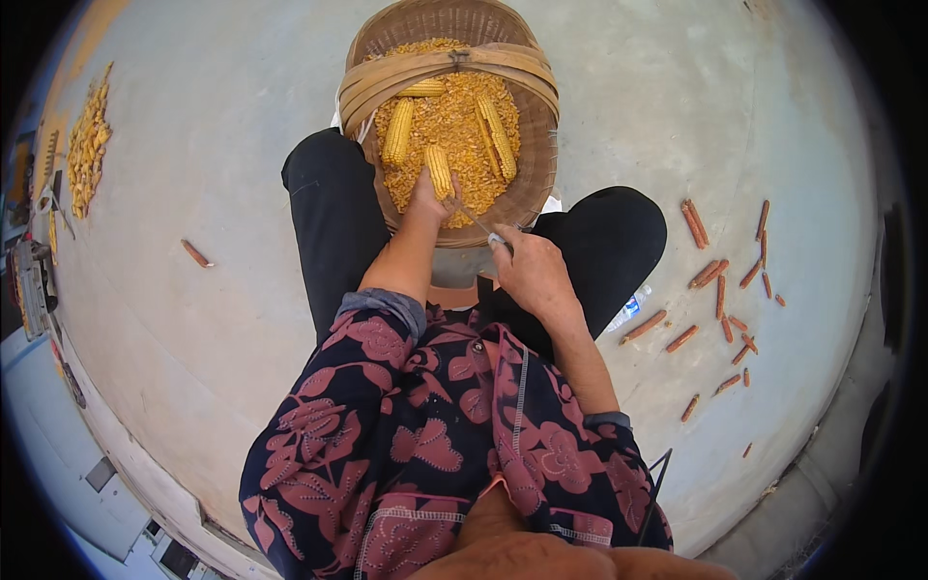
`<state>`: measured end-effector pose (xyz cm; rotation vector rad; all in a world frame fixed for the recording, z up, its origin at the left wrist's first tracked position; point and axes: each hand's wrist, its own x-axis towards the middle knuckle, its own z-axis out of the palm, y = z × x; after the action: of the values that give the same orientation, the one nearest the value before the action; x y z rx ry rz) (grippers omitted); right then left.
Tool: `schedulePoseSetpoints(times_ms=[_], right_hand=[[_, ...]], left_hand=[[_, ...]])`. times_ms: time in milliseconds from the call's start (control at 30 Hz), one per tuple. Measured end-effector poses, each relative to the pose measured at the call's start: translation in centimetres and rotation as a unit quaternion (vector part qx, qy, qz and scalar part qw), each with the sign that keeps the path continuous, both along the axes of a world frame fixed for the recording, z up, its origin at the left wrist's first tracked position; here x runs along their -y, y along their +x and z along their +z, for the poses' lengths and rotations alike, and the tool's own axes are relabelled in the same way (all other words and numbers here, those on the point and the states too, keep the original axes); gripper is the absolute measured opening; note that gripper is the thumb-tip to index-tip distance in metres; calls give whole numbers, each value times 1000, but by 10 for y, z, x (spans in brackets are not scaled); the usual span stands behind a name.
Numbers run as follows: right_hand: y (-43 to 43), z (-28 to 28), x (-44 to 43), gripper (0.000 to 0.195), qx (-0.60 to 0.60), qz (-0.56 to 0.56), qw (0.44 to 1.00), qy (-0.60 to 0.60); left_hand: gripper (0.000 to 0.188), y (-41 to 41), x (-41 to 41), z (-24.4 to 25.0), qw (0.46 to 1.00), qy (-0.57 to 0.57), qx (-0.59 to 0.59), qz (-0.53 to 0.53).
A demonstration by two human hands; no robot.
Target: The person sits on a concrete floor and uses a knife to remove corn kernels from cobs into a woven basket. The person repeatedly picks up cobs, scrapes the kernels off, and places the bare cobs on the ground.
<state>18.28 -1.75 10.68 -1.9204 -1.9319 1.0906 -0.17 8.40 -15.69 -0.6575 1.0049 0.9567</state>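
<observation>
My left hand [428, 197] grips a yellow corn cob [438, 168] over the near part of a woven basket [538, 141]. In my right hand [535, 274] is a thin metal tool [473, 217] with a pale handle, perhaps a screwdriver. Its tip is at the near end of the held cob; whether it digs in is too small to tell. Loose corn kernels [457, 119] cover the basket's bottom. On them lie a cob [398, 132] at the left, another [422, 88] under the handle, and two side by side [496, 138] at the right, partly stripped.
A broad bamboo handle [500, 56] arches across the basket between my knees. Several bare reddish cobs [705, 272] are scattered on the concrete floor at the right, near a plastic bottle [629, 308]. One bare cob [195, 253] and a corn pile [88, 148] lie left.
</observation>
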Motion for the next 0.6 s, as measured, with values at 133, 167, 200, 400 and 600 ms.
schedulePoseSetpoints(times_ms=[133, 167, 200, 400, 600], right_hand=[[-2, 1, -3, 31, -11, 2, 1000, -23], [-2, 0, -4, 33, -15, 2, 999, -33], [-3, -1, -5, 32, -22, -6, 999, -27], [-32, -13, 14, 29, 20, -43, 999, -27], [-46, -49, 23, 32, 55, -12, 998, 35]], left_hand=[[52, 2, 1, -2, 1000, 9, -21, -13], [53, 3, 3, -2, 999, 11, -31, -15], [54, 1, 1, -2, 1000, 11, -9, -15], [57, 3, 1, -1, 998, 20, -41, -39], [59, 4, -7, 2, 995, -19, -90, -29]])
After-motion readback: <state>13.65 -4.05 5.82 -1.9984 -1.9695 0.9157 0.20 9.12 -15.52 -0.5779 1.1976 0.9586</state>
